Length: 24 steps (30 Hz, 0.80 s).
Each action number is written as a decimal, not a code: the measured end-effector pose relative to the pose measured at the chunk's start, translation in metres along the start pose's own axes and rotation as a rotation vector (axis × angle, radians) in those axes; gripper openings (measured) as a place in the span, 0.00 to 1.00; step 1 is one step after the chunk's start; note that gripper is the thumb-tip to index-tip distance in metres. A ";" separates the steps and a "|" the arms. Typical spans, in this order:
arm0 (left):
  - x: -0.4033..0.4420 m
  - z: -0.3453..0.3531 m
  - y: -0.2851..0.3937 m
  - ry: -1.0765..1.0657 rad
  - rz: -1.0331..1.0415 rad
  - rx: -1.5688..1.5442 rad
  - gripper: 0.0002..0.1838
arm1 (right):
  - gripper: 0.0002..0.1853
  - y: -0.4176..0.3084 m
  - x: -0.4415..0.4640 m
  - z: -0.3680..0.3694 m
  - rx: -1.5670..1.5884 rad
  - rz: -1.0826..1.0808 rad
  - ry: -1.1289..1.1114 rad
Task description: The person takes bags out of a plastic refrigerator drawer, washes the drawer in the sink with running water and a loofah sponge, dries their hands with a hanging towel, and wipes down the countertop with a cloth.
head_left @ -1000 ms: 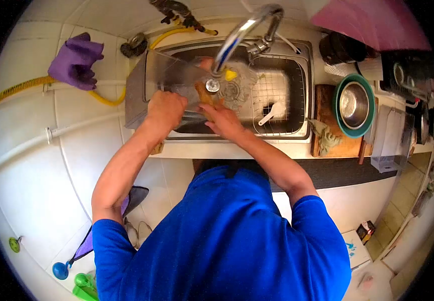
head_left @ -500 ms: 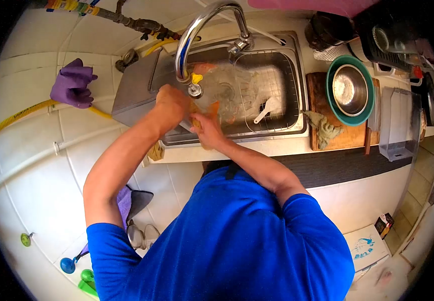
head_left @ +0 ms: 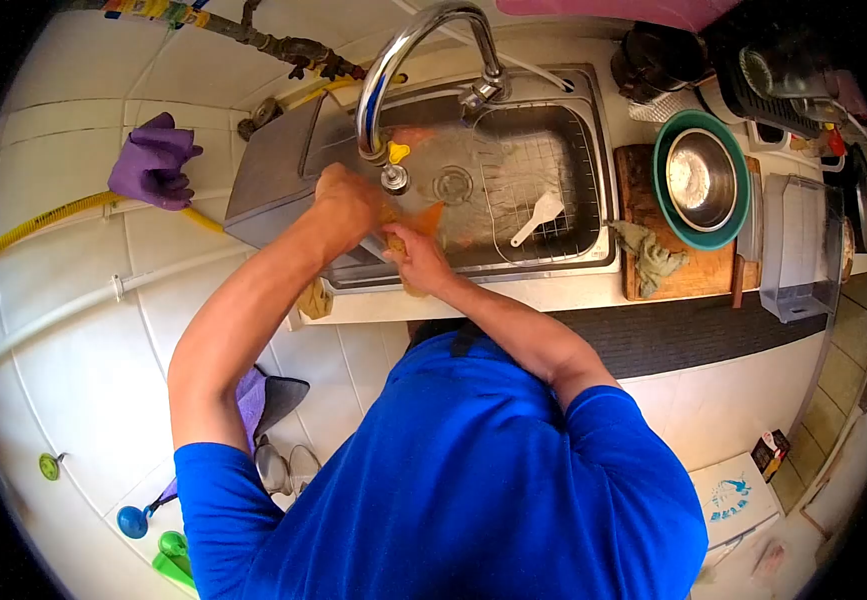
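Note:
Both hands are over the left part of the steel sink, below the faucet's spout. My left hand is closed like a fist; what it grips is hidden and smeared by motion. My right hand is just right of it, its fingers closed on a blurred orange piece whose pointed end sticks up past the fingers. I cannot make out what kind of thing it is. The chrome faucet arches above, a yellow tab on its nozzle. A white rice paddle lies on the wire rack in the sink.
A grey box-like thing stands left of the sink. To the right, a steel bowl nests in a green basin on a wooden board. A green rag hangs over the board's edge. Purple gloves hang left.
Both hands stay almost in place. The orange piece's pointed end shows more to the right, and the sink drain shows more clearly. The whole view has shifted slightly.

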<state>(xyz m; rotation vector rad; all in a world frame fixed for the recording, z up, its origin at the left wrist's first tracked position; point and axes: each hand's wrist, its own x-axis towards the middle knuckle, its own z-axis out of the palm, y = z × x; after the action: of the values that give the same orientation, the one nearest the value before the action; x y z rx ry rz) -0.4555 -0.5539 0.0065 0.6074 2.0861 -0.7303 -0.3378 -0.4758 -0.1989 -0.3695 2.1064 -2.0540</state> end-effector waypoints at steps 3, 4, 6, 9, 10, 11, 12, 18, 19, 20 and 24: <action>0.007 0.009 -0.002 0.027 0.023 0.008 0.11 | 0.21 0.001 -0.001 -0.001 -0.026 0.101 -0.069; 0.008 0.008 -0.001 0.023 0.020 0.024 0.11 | 0.21 0.001 -0.001 -0.001 -0.026 0.102 -0.068; 0.005 0.005 0.001 0.019 0.019 0.041 0.11 | 0.22 0.002 -0.002 0.000 -0.017 0.115 -0.068; -0.003 0.002 0.001 0.087 0.039 0.029 0.09 | 0.22 0.000 -0.004 0.000 -0.009 0.059 -0.039; -0.006 0.004 0.000 0.089 0.034 0.015 0.08 | 0.22 -0.002 -0.004 -0.001 -0.008 0.056 -0.042; -0.009 0.006 -0.003 0.091 0.028 -0.002 0.07 | 0.21 -0.004 -0.004 -0.003 -0.071 0.087 -0.087; -0.012 0.009 -0.007 0.092 0.021 -0.004 0.07 | 0.21 -0.007 -0.002 -0.006 -0.134 0.115 -0.132; -0.040 0.028 -0.020 0.257 -0.045 -0.094 0.07 | 0.21 -0.041 -0.001 -0.023 -0.263 0.017 -0.161; -0.045 0.025 -0.021 0.219 -0.083 -0.104 0.07 | 0.21 -0.045 0.001 -0.024 -0.271 0.010 -0.169; -0.049 0.025 -0.024 0.178 -0.122 -0.115 0.08 | 0.21 -0.048 0.004 -0.024 -0.364 0.006 -0.155; -0.059 0.052 -0.035 0.255 -0.152 -0.189 0.07 | 0.20 -0.050 0.017 -0.027 -0.548 -0.195 -0.099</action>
<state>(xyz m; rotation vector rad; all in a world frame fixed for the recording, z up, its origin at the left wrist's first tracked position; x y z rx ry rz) -0.4174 -0.6239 0.0389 0.4597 2.4253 -0.5530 -0.3592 -0.4560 -0.1470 -0.7579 2.6300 -1.4641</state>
